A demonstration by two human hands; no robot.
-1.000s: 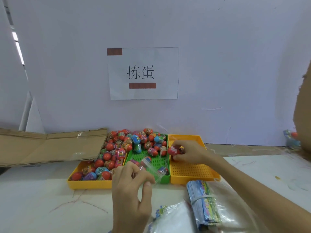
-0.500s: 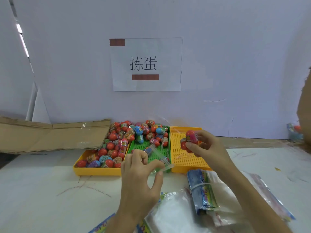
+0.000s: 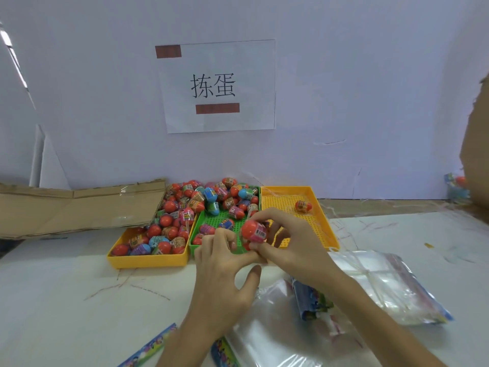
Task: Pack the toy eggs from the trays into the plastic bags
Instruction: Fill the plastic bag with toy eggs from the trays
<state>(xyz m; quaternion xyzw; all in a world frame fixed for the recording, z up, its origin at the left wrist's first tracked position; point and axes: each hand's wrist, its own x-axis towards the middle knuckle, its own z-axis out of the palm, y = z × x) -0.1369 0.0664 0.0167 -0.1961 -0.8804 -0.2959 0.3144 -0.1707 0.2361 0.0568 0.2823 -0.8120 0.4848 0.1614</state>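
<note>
Both hands meet in front of the green tray [image 3: 227, 217]. My right hand [image 3: 293, 242] grips a red toy egg with a pink label [image 3: 252, 230] between thumb and fingers. My left hand [image 3: 225, 263] is right beside it, its fingers curled and pinching a small clear plastic bag that is mostly hidden between the hands. Several toy eggs [image 3: 201, 200] are heaped across the left yellow tray [image 3: 148, 260] and the back of the green tray. A single orange egg [image 3: 303, 206] lies in the right yellow tray [image 3: 285, 200].
A tied stack of clear printed bags [image 3: 383, 282] lies on the white table at the right, and a loose bag [image 3: 277, 329] lies under my forearms. Flattened cardboard [image 3: 79, 205] lies at the left. A cardboard edge [image 3: 476, 154] stands at the far right, and a wall with a paper sign is close behind the trays.
My right hand has carried the egg from the right yellow tray leftward to my left hand and the bag. One orange egg now shows in that tray.
</note>
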